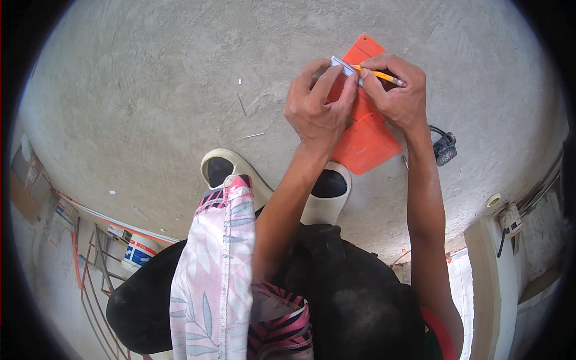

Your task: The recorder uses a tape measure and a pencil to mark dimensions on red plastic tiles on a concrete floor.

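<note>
Two hands work close together over an orange plastic piece (364, 141) lying flat on the bare concrete floor (150, 90). The left hand (318, 108) is curled down, its fingers pressing a small grey-white straightedge (339, 64) against the orange surface near the far corner. The right hand (399, 90) is closed in a writing grip around a yellow pencil (378, 74), whose tip sits right at the straightedge's edge. Both forearms reach out from the lower part of the view, above a pair of pale sandals (231, 171) planted just short of the orange piece.

Several things could spoil the line, judging from this posture. The straightedge is small and held only by fingertips, so a sideways push from the pencil could make it slide on the smooth plastic. Nothing pins the orange piece itself except the hands' own pressure, and it may creep on the gritty floor. The pencil is held at a shallow angle, which could snap the lead or let it ride over the edge. A small black device with a cord (444, 147) lies just beside the right wrist and might be knocked.
</note>
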`<state>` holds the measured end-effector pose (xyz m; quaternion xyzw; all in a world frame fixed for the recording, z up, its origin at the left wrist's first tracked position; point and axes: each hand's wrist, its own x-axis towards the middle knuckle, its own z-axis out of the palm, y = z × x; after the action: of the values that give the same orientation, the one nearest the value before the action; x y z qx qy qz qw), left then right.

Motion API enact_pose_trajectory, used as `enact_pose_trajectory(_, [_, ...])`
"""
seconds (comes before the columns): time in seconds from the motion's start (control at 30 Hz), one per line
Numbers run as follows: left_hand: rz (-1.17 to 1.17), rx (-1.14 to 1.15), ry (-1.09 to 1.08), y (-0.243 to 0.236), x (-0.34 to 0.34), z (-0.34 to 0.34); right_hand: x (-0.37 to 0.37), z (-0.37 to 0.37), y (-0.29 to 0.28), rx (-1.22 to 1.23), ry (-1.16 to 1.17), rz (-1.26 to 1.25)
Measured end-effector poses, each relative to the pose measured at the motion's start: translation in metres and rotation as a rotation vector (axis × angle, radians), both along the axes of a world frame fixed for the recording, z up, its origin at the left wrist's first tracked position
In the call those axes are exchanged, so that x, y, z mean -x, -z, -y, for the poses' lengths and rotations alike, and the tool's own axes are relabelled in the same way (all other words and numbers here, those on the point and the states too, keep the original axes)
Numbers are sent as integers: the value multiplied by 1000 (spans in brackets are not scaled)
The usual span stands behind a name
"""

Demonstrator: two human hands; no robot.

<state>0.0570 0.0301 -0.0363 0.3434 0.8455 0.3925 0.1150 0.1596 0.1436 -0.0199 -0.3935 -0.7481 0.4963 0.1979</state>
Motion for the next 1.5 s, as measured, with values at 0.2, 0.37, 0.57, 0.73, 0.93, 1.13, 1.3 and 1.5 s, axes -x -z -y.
enact_pose_trajectory(0.2, [1, -14, -4, 1, 0, 1, 1, 0, -1, -1, -9, 24])
enact_pose_trajectory(0.37, [-14, -7, 3, 1, 0, 1, 2, 2, 2, -31, 6, 2])
enact_pose_trajectory(0.57, [7, -9, 4, 2, -2, 1, 1, 1, 0, 35, 16, 23])
enact_pose_trajectory(0.73, [2, -10, 9, 3, -2, 0, -1, -1, -5, 61, -2, 57])
enact_pose_trajectory(0.93, [-2, -10, 5, 3, -1, 2, 1, -2, -2, 42, -27, 59])
enact_pose_trajectory(1.13, [9, 2, 10, 2, 1, 3, 5, 3, 0, 58, 19, 37])
enact_pose_trajectory(1.3, [28, -9, 34, 1, -2, 0, -5, 14, 1, 67, 277, -194])
enact_pose_trajectory(1.5, [36, 19, 36, 1, -2, 0, -4, 25, 2, 28, 247, -106])
